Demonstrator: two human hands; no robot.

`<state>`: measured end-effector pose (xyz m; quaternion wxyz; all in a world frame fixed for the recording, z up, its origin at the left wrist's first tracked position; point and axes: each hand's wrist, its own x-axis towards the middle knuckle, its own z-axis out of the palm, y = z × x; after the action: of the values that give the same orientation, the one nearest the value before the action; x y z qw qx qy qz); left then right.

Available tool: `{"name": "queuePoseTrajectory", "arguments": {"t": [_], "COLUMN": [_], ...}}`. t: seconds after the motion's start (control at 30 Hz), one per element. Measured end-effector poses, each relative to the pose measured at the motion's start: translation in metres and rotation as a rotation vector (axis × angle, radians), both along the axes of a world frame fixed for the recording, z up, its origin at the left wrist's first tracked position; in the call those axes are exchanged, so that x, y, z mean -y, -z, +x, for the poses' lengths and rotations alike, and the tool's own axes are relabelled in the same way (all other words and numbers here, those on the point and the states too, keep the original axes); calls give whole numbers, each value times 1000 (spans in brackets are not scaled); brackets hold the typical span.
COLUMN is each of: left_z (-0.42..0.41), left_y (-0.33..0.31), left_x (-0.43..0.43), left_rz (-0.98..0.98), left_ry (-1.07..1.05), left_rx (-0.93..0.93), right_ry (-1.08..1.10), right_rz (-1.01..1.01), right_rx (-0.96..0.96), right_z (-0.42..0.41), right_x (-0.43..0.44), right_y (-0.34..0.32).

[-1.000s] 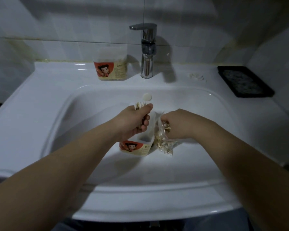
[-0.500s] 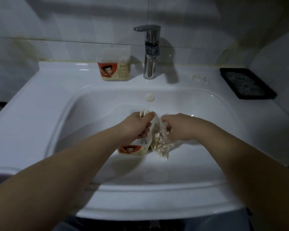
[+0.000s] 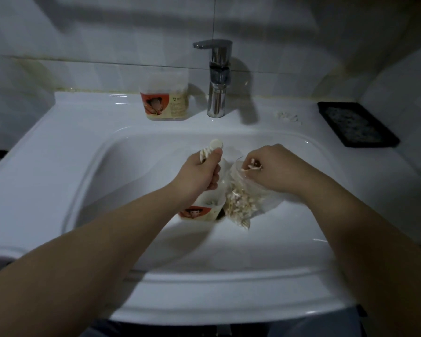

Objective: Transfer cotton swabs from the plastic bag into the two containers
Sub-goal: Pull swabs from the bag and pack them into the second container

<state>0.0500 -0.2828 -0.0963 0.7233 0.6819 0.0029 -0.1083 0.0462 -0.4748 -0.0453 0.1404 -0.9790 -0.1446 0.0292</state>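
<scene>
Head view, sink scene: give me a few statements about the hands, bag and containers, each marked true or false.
1. The left hand grips a bundle of cotton swabs. True.
2. The plastic bag lies on the counter beside the tap. False: it lies in the sink basin.
3. One container stands left of the tap. True.
4. The right hand is empty. False: its fingers pinch a few swabs.

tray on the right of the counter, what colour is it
Black tray, with a speckled grey inside, head view.
</scene>
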Motion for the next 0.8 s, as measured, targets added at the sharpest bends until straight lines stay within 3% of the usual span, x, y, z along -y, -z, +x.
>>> {"name": "queuePoseTrajectory", "arguments": {"t": [0.13,0.3,0.47,0.63,0.8], "left_z": [-2,-11,-11,-4,-2], "left_y": [-6,-14,-5,-2,0], "left_x": [-2,-6,-6,-10,-9], "left_rz": [46,363,669,748,628], "left_ry": [-13,151,282,247,220], "left_rx": [65,357,486,461,255], "right_ry": [43,122,145,182,265], "right_rz": [159,275,296,374,838], "right_rx": [-86,-170,-158,-129,-93], "right_z": [-2,-4,-3,-4,0], "right_x": [3,-1,-1,8,5], "right_y": [-5,-5,-8,-13,-15]}}
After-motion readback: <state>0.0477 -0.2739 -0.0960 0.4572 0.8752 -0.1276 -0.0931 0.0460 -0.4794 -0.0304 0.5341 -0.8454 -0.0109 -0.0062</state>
